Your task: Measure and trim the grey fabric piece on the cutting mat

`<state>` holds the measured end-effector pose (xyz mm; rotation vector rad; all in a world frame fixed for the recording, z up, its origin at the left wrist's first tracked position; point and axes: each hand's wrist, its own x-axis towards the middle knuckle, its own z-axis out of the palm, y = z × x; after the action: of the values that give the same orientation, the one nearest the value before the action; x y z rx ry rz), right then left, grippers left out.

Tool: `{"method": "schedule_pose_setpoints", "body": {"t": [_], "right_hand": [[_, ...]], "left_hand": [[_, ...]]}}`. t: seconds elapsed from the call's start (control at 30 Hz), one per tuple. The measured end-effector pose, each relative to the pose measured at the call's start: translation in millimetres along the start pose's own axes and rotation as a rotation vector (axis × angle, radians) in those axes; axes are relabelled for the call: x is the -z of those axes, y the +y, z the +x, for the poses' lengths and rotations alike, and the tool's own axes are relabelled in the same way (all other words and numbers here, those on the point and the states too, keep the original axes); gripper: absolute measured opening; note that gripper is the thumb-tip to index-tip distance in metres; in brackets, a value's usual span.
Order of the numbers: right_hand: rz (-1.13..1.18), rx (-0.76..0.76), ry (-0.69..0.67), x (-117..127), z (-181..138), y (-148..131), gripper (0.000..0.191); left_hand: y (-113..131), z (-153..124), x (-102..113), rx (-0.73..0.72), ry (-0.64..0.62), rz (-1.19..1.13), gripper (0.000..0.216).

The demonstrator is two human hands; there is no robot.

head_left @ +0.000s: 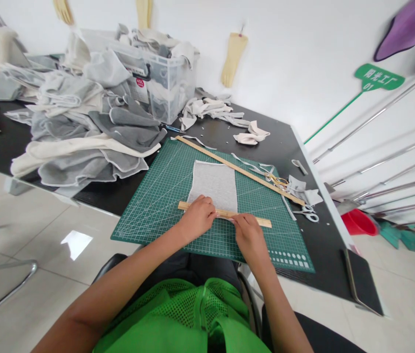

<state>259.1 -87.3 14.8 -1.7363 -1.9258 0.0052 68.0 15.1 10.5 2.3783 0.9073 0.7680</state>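
Note:
A light grey fabric piece [217, 184] lies on a green cutting mat [148, 206]. A short wooden ruler [264, 222] runs across the fabric's near end. My left hand [199, 215] rests over the ruler, fingers bent and closed at the fabric's near edge. Close to its right, my right hand [250, 238] pinches that same edge just below the ruler. The fingertips of both hands partly hide the cloth and ruler. Diagonally behind the fabric, a long wooden ruler [240, 169] crosses the mat.
Scissors [308, 214], a second pair with gold handles [278, 180] and fabric scraps [303, 190] lie at the right. A heap of grey cloth [93, 132] and a clear plastic bin [170, 88] stand at the left. A phone [362, 280] lies at the table's right corner.

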Motion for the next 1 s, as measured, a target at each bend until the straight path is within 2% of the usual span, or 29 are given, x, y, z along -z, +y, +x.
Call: {"method": "schedule_pose_setpoints", "body": {"t": [0.3, 0.6, 0.77, 0.9, 1.0], "right_hand": [[0.038, 0.011, -0.007, -8, 3, -12, 0.020], [0.059, 0.067, -0.032, -22, 9, -25, 0.025], [0.005, 0.068, -0.014, -21, 10, -29, 0.025], [-0.130, 0.034, -0.047, -14, 8, -33, 0.022], [-0.217, 0.059, -0.094, -9, 7, -36, 0.027]], "left_hand": [[1, -1, 4, -0.024, -0.023, 0.004, 0.020], [-12, 0, 11, -0.083, -0.106, -0.080, 0.023], [-18, 1, 20, -0.085, -0.167, -0.167, 0.027], [-23, 2, 21, -0.081, -0.177, -0.241, 0.031], [-24, 4, 18, -0.094, -0.173, -0.219, 0.028]]}}
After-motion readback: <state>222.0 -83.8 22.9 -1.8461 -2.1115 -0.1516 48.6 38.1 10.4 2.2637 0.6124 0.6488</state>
